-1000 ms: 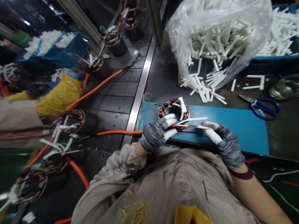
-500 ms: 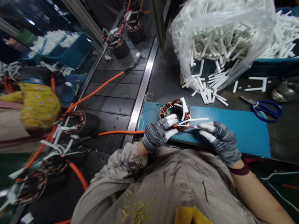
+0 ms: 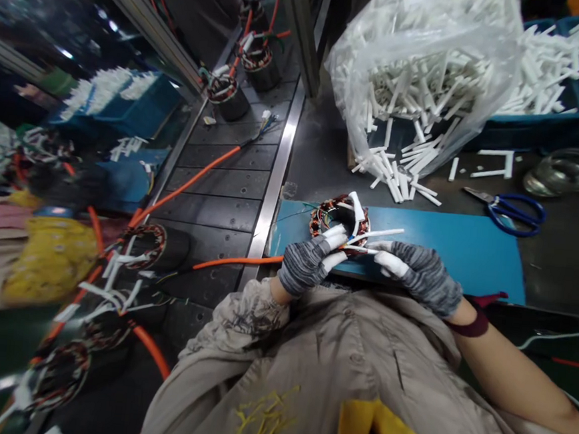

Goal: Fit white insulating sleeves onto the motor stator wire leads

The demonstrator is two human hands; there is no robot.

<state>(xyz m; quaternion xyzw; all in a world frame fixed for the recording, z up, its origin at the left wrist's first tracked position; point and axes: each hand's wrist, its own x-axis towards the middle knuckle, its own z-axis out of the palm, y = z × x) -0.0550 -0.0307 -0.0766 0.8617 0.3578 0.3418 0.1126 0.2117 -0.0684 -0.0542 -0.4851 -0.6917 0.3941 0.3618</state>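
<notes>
White sleeving (image 3: pixel 386 233) already seems to cover some leads (image 3: pixel 343 246) of the copper-wound stator (image 3: pixel 315 223) on the blue board (image 3: pixel 491 260), where I see left fingers (image 3: pixel 335 261) pinching leads, right fingers (image 3: pixel 391 264) closed on the lower sleeve (image 3: pixel 360 249), its fitting apparently unfinished.

The gloves (image 3: pixel 305 266) are streaked grey and black — white at the fingertips (image 3: pixel 392 265) — the winding (image 3: pixel 316 223) coppery, tubes (image 3: pixel 387 233) white, mat (image 3: pixel 481 265) blue, cable (image 3: pixel 238 261) orange (quite vivid).
</notes>
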